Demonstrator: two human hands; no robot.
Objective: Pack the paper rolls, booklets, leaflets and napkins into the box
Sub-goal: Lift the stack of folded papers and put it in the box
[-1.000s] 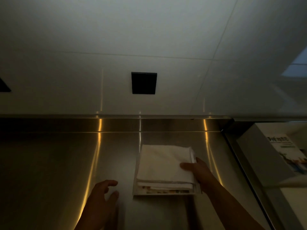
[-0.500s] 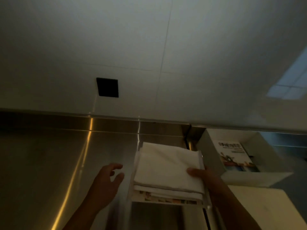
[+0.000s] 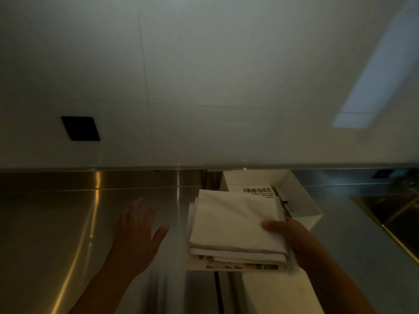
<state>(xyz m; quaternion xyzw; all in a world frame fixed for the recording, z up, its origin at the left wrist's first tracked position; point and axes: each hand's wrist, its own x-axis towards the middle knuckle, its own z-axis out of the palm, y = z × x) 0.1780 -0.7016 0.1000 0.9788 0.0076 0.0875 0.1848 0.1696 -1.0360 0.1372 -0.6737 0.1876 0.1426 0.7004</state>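
My right hand [image 3: 292, 236] grips a stack by its right edge, thumb on top. The stack has folded white napkins [image 3: 233, 223] above and colourful printed leaflets [image 3: 244, 266] at the bottom. It hangs in the air over the steel counter, its far edge overlapping the near left corner of the white box [image 3: 303, 200]. Inside the box lies a booklet [image 3: 258, 191] with black characters on its cover. My left hand [image 3: 138, 232] hovers to the left of the stack, fingers spread, holding nothing.
The steel counter [image 3: 68, 223] runs along a white tiled wall with a black square plate [image 3: 80, 128]. A white flat panel [image 3: 278, 293] lies under the stack at the lower right. A dark recessed area with a brass edge [image 3: 390, 218] sits far right.
My right hand has lifted the stack off the counter and carried it rightward to the box. My left hand let go, rose and opened. The view swung right, bringing the box in.
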